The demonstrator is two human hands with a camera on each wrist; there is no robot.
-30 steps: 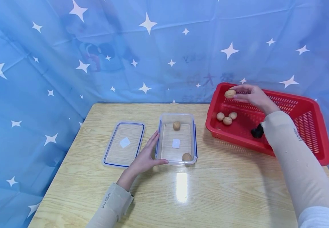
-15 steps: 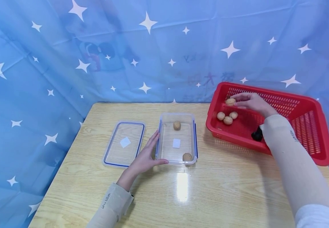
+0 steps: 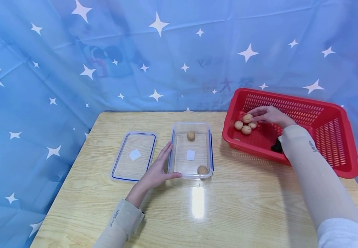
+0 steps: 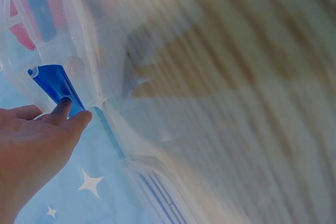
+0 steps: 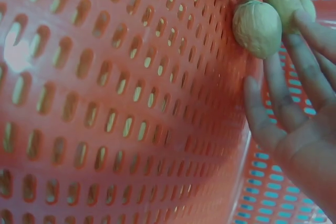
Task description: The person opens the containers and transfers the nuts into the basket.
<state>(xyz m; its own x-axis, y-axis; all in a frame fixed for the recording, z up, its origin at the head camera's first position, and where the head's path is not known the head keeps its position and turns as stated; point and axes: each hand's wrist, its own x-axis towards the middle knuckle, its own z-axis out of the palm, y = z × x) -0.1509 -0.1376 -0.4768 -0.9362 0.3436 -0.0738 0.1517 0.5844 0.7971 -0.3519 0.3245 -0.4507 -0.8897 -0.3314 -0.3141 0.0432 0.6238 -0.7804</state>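
Note:
My right hand (image 3: 270, 116) is inside the red basket (image 3: 256, 150), pinching a walnut (image 3: 246, 118) between thumb and fingertips, low beside several other walnuts (image 3: 246, 130). In the right wrist view the pinched walnut (image 5: 287, 1) sits close against a neighbouring walnut (image 5: 257, 29). On the table, a clear plastic food container (image 3: 180, 155) holds two walnuts, one near its far end (image 3: 191, 136) and one at the near right corner (image 3: 202, 169). The left hand (image 3: 155, 174) rests along the container's left side, fingers extended, thumb at the near edge. Its fingertips touch a blue latch (image 4: 59, 88).
A clear lid (image 3: 134, 155) with a blue seal lies flat on the wooden table (image 3: 228, 213), left of the container. A blue star-patterned cloth (image 3: 166, 69) hangs behind and to the left. A black device (image 3: 276, 146) sits at the right wrist.
My right hand has lowered the pinched walnut from above the basket's far left part to beside the other walnuts. The left hand and the container have stayed put.

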